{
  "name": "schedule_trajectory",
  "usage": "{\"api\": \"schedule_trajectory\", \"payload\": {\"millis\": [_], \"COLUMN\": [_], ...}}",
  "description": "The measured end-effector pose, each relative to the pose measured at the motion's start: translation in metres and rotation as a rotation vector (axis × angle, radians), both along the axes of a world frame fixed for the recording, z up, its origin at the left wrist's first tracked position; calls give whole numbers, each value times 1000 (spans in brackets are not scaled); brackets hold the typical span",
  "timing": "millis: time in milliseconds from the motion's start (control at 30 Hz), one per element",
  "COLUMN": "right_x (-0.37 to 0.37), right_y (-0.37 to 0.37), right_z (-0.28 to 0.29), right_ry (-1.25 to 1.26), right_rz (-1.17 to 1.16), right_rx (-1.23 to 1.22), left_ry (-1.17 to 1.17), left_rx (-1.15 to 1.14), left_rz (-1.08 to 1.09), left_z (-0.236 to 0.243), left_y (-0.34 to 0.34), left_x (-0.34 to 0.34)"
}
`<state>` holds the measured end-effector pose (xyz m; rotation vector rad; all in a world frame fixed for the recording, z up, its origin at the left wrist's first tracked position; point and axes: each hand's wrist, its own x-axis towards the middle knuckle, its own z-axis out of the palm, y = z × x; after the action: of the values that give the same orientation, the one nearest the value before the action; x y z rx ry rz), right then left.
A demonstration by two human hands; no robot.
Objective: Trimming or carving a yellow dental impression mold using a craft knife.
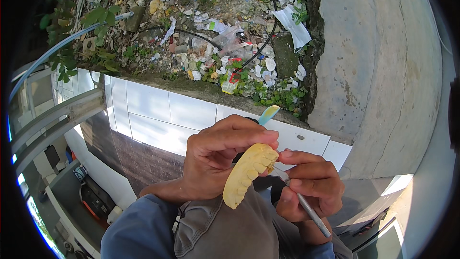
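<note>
My left hand (208, 160) is closed on a pale yellow dental cast (242, 177), a curved arch with a row of moulded teeth facing right. Above its fingers sticks out a slim turquoise tool (267, 114) with a yellowish tip; the rest is hidden behind the hand. My right hand (314, 187) pinches a metal dental carver (312, 215) by its handle, which slants down to the right. The carver's working end meets the cast's right edge by the teeth; its exact tip is hard to make out. Both hands are above my lap.
Under and beyond my hands runs a white-tiled ledge (148, 103). Past it lies ground strewn with rubbish and weeds (191, 29), with a discarded face mask (293, 28). A concrete slab (369, 67) stretches along the right. Metal rails (57, 122) and a black-and-orange case (94, 201) are at the left.
</note>
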<state>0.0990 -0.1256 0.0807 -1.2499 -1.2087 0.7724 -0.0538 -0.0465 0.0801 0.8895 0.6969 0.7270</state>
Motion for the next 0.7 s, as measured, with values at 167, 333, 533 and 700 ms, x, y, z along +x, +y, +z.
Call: {"api": "schedule_trajectory", "payload": {"millis": [167, 333, 533, 700], "right_x": [0, 2, 6, 6], "right_y": [3, 0, 2, 2], "right_z": [4, 5, 4, 3], "right_ry": [28, 97, 79, 56], "right_rz": [-29, -25, 17, 0], "right_rx": [-24, -78, -78, -74], "left_ry": [2, 12, 15, 19], "left_rx": [11, 36, 38, 38], "left_rz": [0, -18, -22, -27], "left_z": [0, 0, 0, -1], "left_y": [0, 0, 0, -1], "left_x": [1, 0, 1, 1]}}
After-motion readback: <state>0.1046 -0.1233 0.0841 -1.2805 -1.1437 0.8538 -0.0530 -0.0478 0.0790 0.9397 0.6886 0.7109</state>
